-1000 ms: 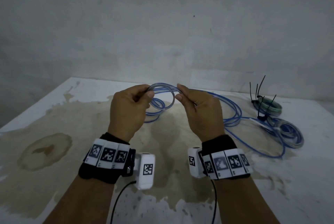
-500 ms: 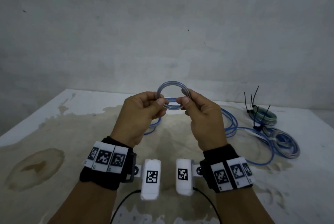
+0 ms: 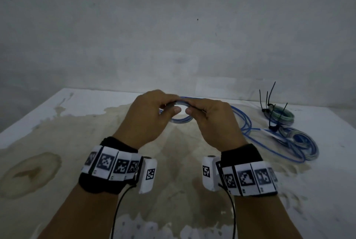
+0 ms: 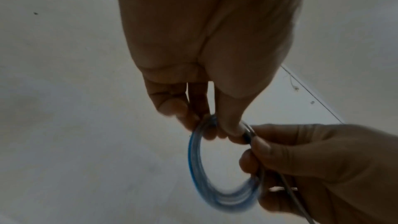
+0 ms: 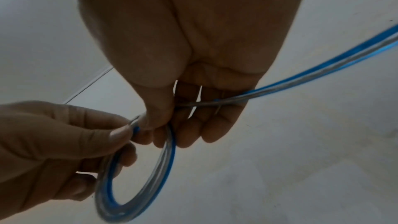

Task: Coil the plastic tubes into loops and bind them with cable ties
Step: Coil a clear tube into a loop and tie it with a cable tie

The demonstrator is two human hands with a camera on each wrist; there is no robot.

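Above the table I hold a small coil [image 3: 180, 119] of clear plastic tube with a blue stripe between both hands. My left hand [image 3: 172, 106] pinches its left side with thumb and fingertips. In the left wrist view the coil [image 4: 193, 163] hangs below those fingers [image 4: 189, 120]. My right hand [image 3: 192, 107] pinches the coil's right side. In the right wrist view its thumb [image 5: 158, 120] presses the tube against the fingers, and the loose tube [image 5: 323, 72] runs across them and off to the right. The loose tube [image 3: 242, 123] trails over the table.
At the back right lie a greenish tube coil [image 3: 284, 117] with black cable ties [image 3: 267, 102] sticking up and a blue tube coil [image 3: 302, 143] in front of it. The white table [image 3: 57, 132] is stained brown in the middle. A grey wall stands behind.
The coil stood upright facing me half a second ago; now it lies tilted nearly flat. Both hands have turned palm-down over it and stay close together.
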